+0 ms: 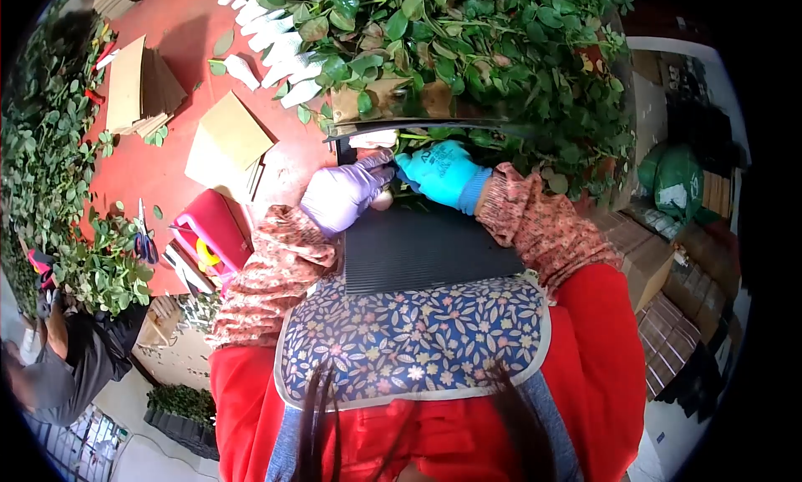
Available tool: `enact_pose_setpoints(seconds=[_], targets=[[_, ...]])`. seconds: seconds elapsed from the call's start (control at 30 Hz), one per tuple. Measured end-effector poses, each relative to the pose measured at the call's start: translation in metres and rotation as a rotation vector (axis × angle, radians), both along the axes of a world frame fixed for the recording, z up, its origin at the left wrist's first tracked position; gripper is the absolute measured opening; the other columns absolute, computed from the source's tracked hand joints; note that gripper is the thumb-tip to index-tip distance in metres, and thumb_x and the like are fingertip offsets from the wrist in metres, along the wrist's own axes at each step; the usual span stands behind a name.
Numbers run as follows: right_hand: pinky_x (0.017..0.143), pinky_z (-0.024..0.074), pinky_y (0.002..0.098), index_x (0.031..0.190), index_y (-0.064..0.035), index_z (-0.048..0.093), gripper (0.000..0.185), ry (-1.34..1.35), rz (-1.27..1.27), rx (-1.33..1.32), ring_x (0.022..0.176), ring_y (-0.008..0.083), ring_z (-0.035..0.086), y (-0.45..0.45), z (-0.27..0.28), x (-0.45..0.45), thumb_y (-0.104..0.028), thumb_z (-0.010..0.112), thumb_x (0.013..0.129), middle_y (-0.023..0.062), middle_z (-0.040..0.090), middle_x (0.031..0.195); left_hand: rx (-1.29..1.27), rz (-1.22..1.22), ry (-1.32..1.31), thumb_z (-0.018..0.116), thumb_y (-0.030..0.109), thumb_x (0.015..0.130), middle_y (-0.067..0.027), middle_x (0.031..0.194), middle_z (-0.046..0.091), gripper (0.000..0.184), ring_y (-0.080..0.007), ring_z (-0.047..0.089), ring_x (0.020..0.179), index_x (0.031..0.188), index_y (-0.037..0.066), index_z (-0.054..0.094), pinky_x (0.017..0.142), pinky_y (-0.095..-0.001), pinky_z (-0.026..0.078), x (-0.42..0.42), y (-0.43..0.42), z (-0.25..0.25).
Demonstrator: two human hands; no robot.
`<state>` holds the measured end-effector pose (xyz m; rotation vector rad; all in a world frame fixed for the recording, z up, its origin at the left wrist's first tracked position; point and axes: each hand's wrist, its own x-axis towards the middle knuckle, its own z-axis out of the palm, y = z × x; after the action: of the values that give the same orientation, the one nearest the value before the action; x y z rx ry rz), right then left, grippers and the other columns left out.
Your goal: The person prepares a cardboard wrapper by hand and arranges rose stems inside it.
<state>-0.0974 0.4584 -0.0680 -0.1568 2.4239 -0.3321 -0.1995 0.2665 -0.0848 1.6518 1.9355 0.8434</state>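
My left hand (347, 191), in a pale lilac glove, has its fingers bent together at a pale rose head at the edge of a black ribbed sheet (426, 246). Close on its right is my right hand (443, 176), in a bright blue glove, its fingers pressed near the same spot among green stems. What its fingertips hold is hidden. Another pale bloom (373, 139) lies just above the lilac glove. The black sheet rests in front of my flowered apron (409, 340).
Leafy stems (501, 56) and white-wrapped rose heads (276, 43) cover the far side. Cardboard sheets (225, 144), a pink holder (213, 235) and scissors (145, 241) lie on the red table (180, 52). Another person (71, 365) works at lower left.
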Motion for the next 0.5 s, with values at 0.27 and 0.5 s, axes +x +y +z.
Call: enact_pose_setpoints(seconds=[0.27, 0.5], targets=[[0.048, 0.0448, 0.0408, 0.103, -0.0123, 0.063, 0.023, 0.513, -0.207, 0.213, 0.058, 0.0256, 0.062, 0.008, 0.008, 0.004, -0.032, 0.057, 0.093, 0.0061, 0.06, 0.063, -0.286, 0.067, -0.008, 0.057, 0.023, 0.092, -0.0106, 0.097, 0.071, 0.031, -0.0258, 0.07, 0.077, 0.121, 0.014, 0.064, 0.066, -0.036, 0.055, 0.008, -0.004, -0.001], [0.059, 0.0477, 0.0438, 0.101, -0.0083, 0.062, 0.021, 0.731, -0.396, -0.31, 0.068, 0.028, 0.064, 0.022, 0.015, 0.017, -0.024, 0.06, 0.088, 0.0102, 0.065, 0.076, -0.113, 0.142, -0.143, 0.06, 0.012, 0.088, -0.0039, 0.131, 0.061, 0.031, -0.0254, 0.07, 0.089, 0.119, 0.012, 0.065, 0.074, -0.0327, 0.056, 0.012, -0.015, -0.015]])
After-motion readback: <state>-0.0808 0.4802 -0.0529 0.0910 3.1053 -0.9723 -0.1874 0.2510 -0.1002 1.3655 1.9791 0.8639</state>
